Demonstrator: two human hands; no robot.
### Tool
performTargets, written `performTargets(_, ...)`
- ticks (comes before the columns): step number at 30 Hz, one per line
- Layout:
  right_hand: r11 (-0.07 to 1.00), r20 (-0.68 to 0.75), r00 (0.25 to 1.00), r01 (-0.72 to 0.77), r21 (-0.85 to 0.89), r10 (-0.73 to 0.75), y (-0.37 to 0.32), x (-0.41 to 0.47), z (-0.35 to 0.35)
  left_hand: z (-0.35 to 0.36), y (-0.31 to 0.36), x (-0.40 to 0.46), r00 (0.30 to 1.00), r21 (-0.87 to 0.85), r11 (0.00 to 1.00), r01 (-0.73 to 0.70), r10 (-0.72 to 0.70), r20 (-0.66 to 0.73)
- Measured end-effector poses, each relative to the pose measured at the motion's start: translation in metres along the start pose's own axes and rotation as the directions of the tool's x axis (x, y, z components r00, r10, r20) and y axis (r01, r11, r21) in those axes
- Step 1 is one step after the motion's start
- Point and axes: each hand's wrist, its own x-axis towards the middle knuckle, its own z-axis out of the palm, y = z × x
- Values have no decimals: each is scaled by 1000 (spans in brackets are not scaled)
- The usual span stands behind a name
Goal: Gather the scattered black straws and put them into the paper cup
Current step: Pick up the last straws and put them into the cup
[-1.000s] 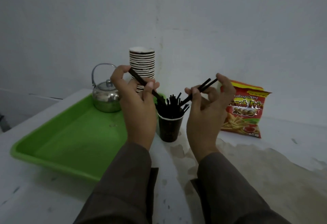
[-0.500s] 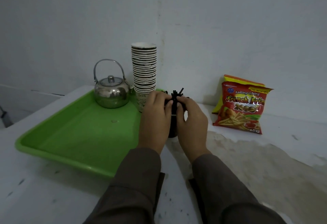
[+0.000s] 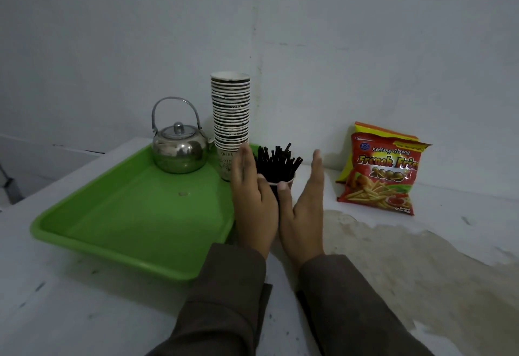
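I see the cup (image 3: 283,187) standing upright on the white counter (image 3: 393,271), just right of the green tray (image 3: 126,223); the straws (image 3: 276,163) stand bunched inside it, their tips fanning above the rim. My left hand (image 3: 252,204) is flat and fully spread at the cup's left side, fingers straight, gripping nothing; my right hand (image 3: 304,209) is likewise splayed at the cup's right side, empty, its thumb tip by the rim, though I cannot tell whether it touches. Left of the cup, on the tray's far end, stands a tall stack of cups (image 3: 230,119); further left sits a steel kettle (image 3: 179,147); well right of the cup, snack bags (image 3: 382,170) lean against the wall.
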Motion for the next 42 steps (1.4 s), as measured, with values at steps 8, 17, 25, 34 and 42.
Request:
performTargets(8, 982, 317, 938, -173, 70, 143, 10, -2, -4, 12, -18, -12, 973, -97, 988, 120, -97, 210)
performTargets(17, 962, 271, 946, -224, 156, 176, 21, 11, -14, 23, -19, -16, 934, -138, 968, 209, -156, 322)
performTargets(25, 951, 180, 943, -298, 77, 281, 36, 27, -19, 32, -33, -1, 895, -153, 957, 245, -163, 415)
performTargets(34, 930, 188, 911, -354, -95, 366, 66, 43, -23, 48, -45, 17, 867, -145, 940, 309, -216, 449)
performTargets(42, 928, 142, 918, -361, -92, 371, 80, 53, -19, 65, -59, 26, 894, 77, 984, 160, -177, 411)
